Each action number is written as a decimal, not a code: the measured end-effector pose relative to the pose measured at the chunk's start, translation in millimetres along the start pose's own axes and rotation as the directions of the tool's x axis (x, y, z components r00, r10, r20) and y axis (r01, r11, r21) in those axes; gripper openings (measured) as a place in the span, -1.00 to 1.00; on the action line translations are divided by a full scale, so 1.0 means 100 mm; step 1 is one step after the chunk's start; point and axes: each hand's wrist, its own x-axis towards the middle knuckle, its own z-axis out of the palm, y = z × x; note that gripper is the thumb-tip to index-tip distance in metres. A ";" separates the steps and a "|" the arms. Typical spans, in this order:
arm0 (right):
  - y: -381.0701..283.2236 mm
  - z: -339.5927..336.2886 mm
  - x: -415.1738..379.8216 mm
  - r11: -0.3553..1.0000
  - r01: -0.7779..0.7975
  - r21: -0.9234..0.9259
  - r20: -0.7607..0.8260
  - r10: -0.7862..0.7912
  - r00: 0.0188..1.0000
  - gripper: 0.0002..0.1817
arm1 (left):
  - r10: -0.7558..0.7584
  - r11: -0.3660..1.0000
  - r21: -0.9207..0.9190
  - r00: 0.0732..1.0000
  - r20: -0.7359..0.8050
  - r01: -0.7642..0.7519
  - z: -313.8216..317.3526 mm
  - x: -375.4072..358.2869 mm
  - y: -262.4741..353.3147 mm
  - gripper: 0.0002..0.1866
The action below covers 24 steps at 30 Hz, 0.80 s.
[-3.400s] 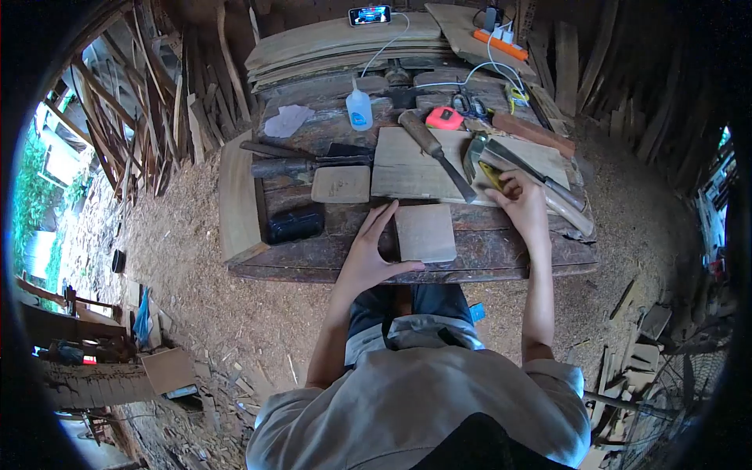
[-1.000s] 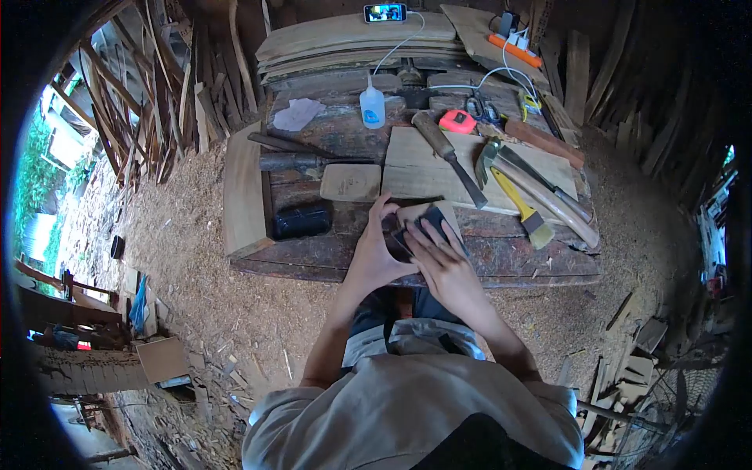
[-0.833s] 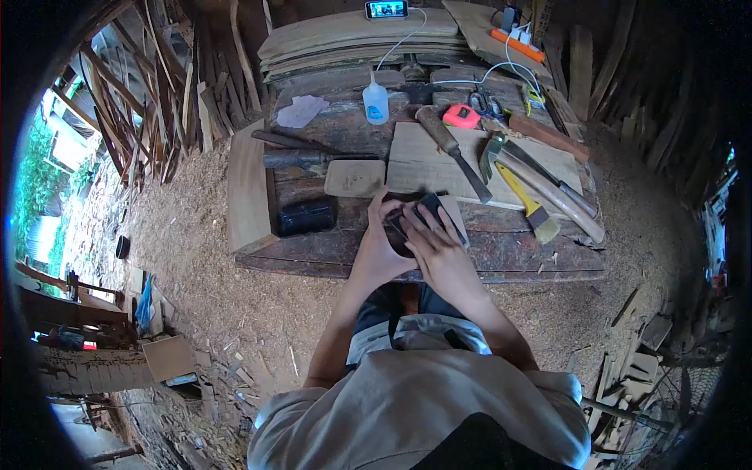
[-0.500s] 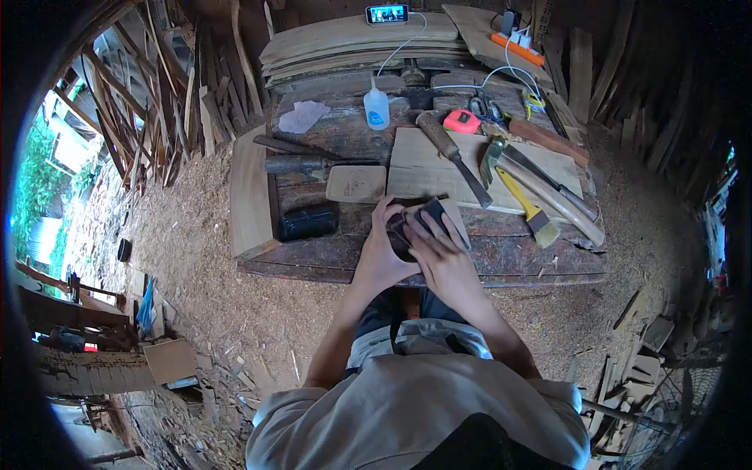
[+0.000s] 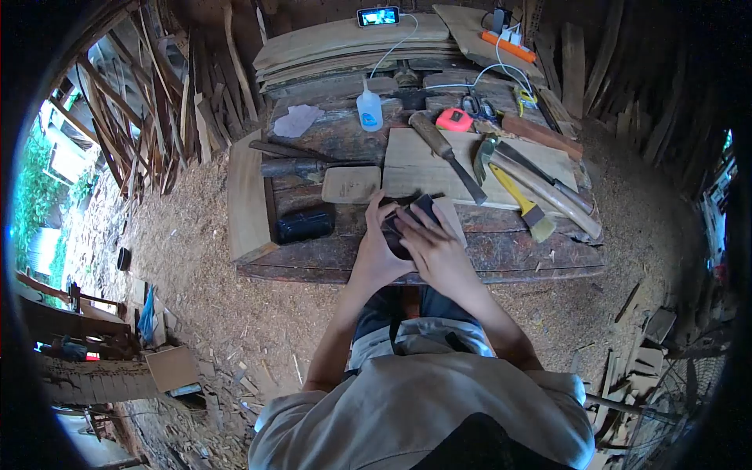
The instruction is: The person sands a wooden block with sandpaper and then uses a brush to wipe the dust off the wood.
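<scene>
At the bench's front edge, my left hand (image 5: 377, 249) curves its thumb and fingers round the side of a dark piece (image 5: 395, 236), mostly hidden by my hands. My right hand (image 5: 440, 257) lies over that piece, its fingers pressing a dark flat sheet (image 5: 424, 205) that looks like sandpaper. Just past the right fingertips is a pale wooden block (image 5: 450, 215), partly covered. A shallow wooden tray-like piece (image 5: 351, 185) sits beyond my left hand, with a black glossy case-like object (image 5: 305, 224) to its left.
On the workbench (image 5: 313, 262) lie a wide board (image 5: 407, 168), a chisel (image 5: 450, 160), a hammer (image 5: 540, 188), a yellow-handled brush (image 5: 521, 200) and a red tape measure (image 5: 454, 120). A bottle (image 5: 369, 108) and a propped phone (image 5: 378, 16) stand farther back. Shavings cover the floor.
The whole view has shifted slightly. My right hand's fingers have moved a little over the dark piece; my left hand keeps its hold.
</scene>
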 end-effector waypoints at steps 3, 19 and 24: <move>-0.03 0.01 -0.01 1.000 0.015 0.001 -0.028 -0.015 1.000 -0.62 | -0.010 0.999 -0.045 0.999 -0.033 0.008 0.02 -0.01 -0.05 0.40; -0.09 -0.06 -0.06 0.998 -0.002 -0.067 -0.055 -0.002 0.999 -0.62 | -0.050 0.996 -0.078 0.998 -0.032 0.047 0.00 -0.01 -0.05 0.43; -0.16 -0.20 -0.26 0.998 0.013 -0.067 -0.002 -0.013 1.000 -0.59 | -0.072 0.992 -0.105 0.997 -0.008 0.071 0.00 0.02 0.00 0.45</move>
